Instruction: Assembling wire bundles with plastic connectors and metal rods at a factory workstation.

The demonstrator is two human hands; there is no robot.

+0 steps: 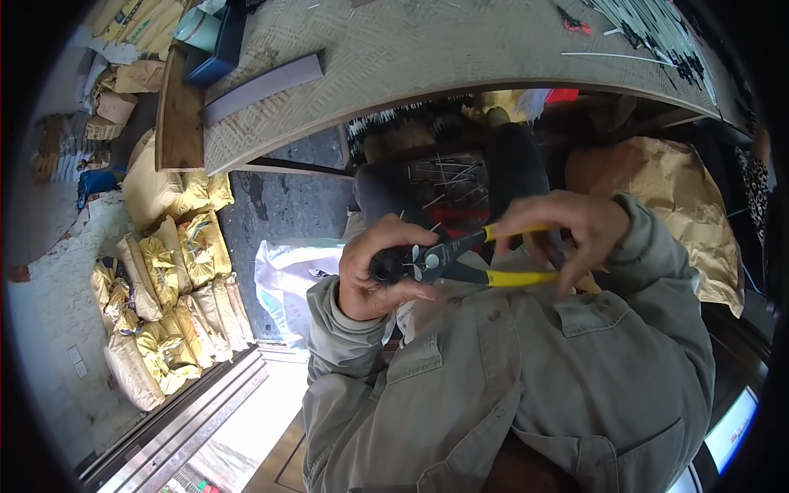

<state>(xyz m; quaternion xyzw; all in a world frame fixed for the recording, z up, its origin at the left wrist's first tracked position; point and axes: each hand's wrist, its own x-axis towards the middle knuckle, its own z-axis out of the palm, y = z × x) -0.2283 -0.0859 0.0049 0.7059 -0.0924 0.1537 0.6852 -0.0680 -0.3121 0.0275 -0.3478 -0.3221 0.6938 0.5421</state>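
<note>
In front of my chest, my left hand point(371, 267) is closed around a black round part point(388, 265), with thumb above and fingers below. Thin light pins or wire ends stick out near it. The head of yellow-handled pliers point(450, 260) meets the part between my left thumb and fingers. Their two handles are spread apart. My right hand point(567, 234) grips these handles, with fingers over the upper one and near the end of the lower one. It is slightly blurred. Exactly what lies between the jaws is too small to tell.
A patterned worktable point(427, 49) spans the far side, with a bundle of thin rods point(645, 33) and red-handled pliers point(574, 22) at its right. Filled sacks point(168, 304) are stacked at left. A large brown paper sack point(666, 205) stands at right. A white plastic bag point(288, 283) lies left of my arm.
</note>
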